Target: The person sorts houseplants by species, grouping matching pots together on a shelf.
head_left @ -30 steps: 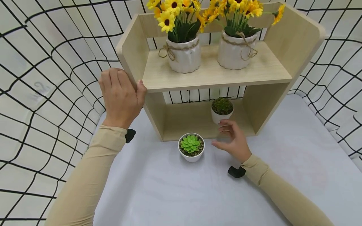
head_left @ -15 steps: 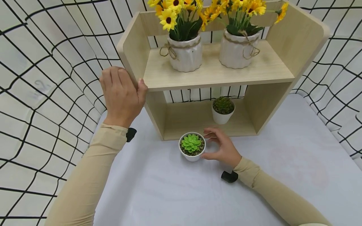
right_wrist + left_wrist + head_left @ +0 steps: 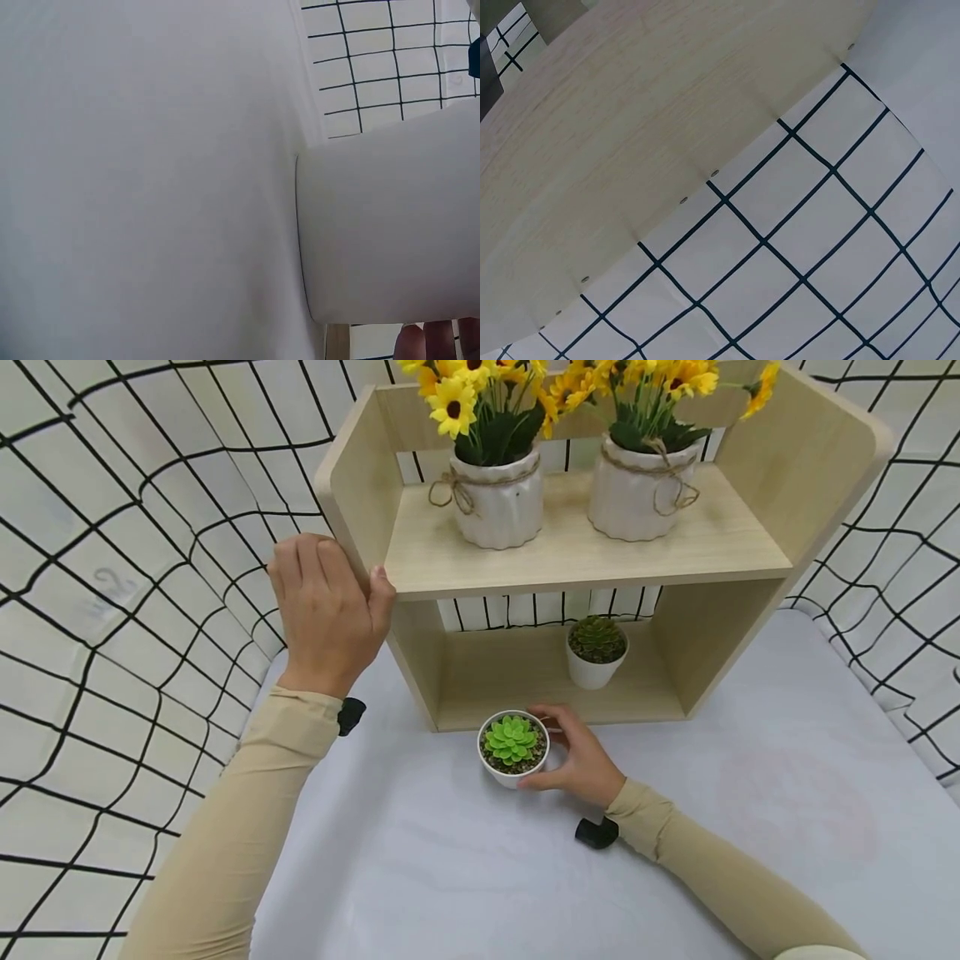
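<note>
My left hand (image 3: 327, 610) grips the front edge of the left side panel of a two-tier wooden shelf (image 3: 592, 575), thumb on the front and fingers round the outside. The panel's outer face (image 3: 667, 112) fills much of the left wrist view. In front of the lower tier, a small potted succulent (image 3: 512, 742) with bright green leaves stands on the white cloth. My right hand (image 3: 577, 760) holds its white pot from the right, thumb at the near side and fingers at the far side. The pot's wall (image 3: 390, 225) and several fingertips (image 3: 439, 341) show in the right wrist view.
A darker green potted succulent (image 3: 596, 652) stands on the lower tier, right of the middle. Two white pots of yellow flowers, the left pot (image 3: 498, 502) and the right pot (image 3: 641, 489), stand on the upper tier. Black wire mesh (image 3: 150, 577) surrounds the cloth-covered table (image 3: 420, 868).
My right hand has moved left, away from the darker succulent, and has closed round the bright green succulent's pot. The left hand keeps its grip on the shelf.
</note>
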Available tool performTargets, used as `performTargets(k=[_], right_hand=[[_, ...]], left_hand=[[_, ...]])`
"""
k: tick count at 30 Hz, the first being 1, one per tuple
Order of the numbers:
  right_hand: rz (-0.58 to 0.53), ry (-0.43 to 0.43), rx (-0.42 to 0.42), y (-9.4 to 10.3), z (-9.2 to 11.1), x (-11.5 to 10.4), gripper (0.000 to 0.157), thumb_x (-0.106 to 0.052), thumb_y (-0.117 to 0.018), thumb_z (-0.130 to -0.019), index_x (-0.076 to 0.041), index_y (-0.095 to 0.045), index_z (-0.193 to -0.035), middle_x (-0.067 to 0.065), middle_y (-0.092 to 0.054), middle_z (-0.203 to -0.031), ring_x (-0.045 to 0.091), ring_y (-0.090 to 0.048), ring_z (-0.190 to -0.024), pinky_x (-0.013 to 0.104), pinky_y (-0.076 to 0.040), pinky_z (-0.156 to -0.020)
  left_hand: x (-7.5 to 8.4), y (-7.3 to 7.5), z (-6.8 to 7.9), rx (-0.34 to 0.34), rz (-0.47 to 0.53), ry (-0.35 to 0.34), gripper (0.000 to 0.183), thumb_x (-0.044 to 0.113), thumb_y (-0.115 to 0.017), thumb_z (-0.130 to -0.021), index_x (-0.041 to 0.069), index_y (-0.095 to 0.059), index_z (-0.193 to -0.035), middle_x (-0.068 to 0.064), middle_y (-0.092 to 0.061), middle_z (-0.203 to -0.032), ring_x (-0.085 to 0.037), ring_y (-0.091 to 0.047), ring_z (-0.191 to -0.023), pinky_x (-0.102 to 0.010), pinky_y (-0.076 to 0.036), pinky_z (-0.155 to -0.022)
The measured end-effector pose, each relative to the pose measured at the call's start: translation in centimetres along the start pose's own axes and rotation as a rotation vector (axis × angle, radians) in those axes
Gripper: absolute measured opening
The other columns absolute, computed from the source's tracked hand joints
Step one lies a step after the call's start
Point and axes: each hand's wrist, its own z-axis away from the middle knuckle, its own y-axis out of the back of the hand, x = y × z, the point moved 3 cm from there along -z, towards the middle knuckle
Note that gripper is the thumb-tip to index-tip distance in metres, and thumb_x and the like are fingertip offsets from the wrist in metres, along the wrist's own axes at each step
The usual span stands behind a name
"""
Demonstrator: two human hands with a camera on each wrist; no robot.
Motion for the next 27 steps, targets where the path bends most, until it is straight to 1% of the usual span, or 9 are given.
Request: performTargets(k=[3,8,12,16,27], right_hand=[[-0.004,-0.009,0.002,-0.16,-0.01,0.23,0.1,-0.006,-0.096,-0.063,0.001,-0.043,-0.148,0.02,-0.053,-0.145,0.037,-0.058,-0.13,0.04,-0.052,-0.109],[-0.001,-0.033,-0.014,-0.36,-0.12,0.61,0.1,-0.011,-0.097,-0.064,-0.002,-0.043,-0.148,0.017,-0.053,-0.146,0.034,-0.056,-0.132,0.04,-0.05,-0.112],[0.009,-0.051,-0.017,-0.49,-0.19,0.81,0.1,-0.015,-0.098,-0.064,-0.005,-0.045,-0.147,0.014,-0.054,-0.146,0.031,-0.057,-0.131,0.035,-0.049,-0.111],[0.018,-0.044,-0.002,-0.57,-0.21,0.67,0.099,-0.015,-0.098,-0.063,-0.005,-0.046,-0.146,0.014,-0.055,-0.144,0.03,-0.059,-0.128,0.03,-0.051,-0.108],[0.021,-0.045,0.017,-0.77,-0.21,0.7,0.099,-0.014,-0.098,-0.063,-0.004,-0.046,-0.146,0.015,-0.055,-0.143,0.03,-0.059,-0.128,0.029,-0.051,-0.108]], left_hand=[[-0.02,-0.05,-0.02,0.0,0.0,0.003,0.041,0.03,-0.039,-0.1,-0.01,-0.048,-0.099,-0.031,-0.051,-0.103,-0.045,-0.04,-0.102,-0.055,-0.031,-0.094],[-0.06,-0.12,-0.04,-0.005,-0.003,0.006,0.042,0.031,-0.039,-0.099,-0.01,-0.049,-0.099,-0.031,-0.051,-0.103,-0.045,-0.04,-0.103,-0.054,-0.031,-0.095],[0.02,-0.12,-0.01,-0.014,-0.007,0.006,0.042,0.031,-0.038,-0.1,-0.01,-0.048,-0.1,-0.031,-0.051,-0.103,-0.045,-0.04,-0.103,-0.054,-0.031,-0.096],[0.03,-0.06,-0.02,-0.017,-0.01,0.008,0.042,0.031,-0.038,-0.1,-0.01,-0.048,-0.1,-0.031,-0.051,-0.103,-0.045,-0.04,-0.103,-0.054,-0.031,-0.096],[0.0,-0.08,-0.02,-0.006,-0.005,-0.002,0.042,0.031,-0.038,-0.1,-0.01,-0.048,-0.099,-0.031,-0.051,-0.103,-0.045,-0.04,-0.103,-0.054,-0.031,-0.095]])
